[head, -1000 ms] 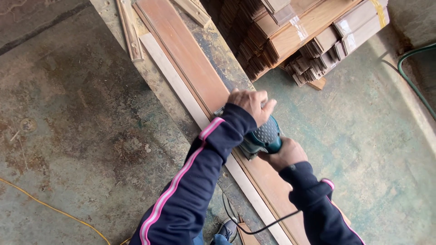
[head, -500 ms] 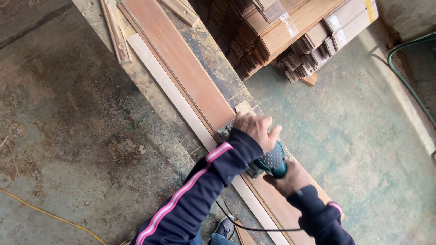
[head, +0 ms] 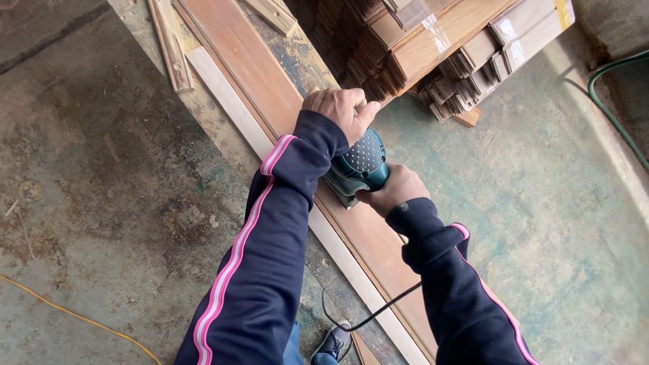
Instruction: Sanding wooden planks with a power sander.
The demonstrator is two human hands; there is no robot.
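— In the head view, where do we stand now?

— We have both hands on the teal sander (head: 362,169), near the middle of the frame. Our left hand (head: 336,108) presses down on its front, fingers closed over the top; our right hand (head: 397,189) is wrapped around its rear handle. So each grip is closed on the tool.

— And what has changed?

— Half a second ago the sander sat lower and further right in the frame; now it is further up the reddish-brown board (head: 250,64), toward the upper left. We are pushing it forward along the board, with our left arm stretched out more.

— What does that tell us about the work?

— We judge this a forward sanding stroke, with the stretch of board toward the top of the frame not yet covered.

— What lies around it?

— The board rests on the worn surface (head: 203,115), a pale strip (head: 236,108) just beside its left edge. The black cord (head: 378,311) trails to the lower centre. Bundled planks (head: 433,47) are stacked at upper right, a yellow cable (head: 81,318) crosses the floor at lower left.
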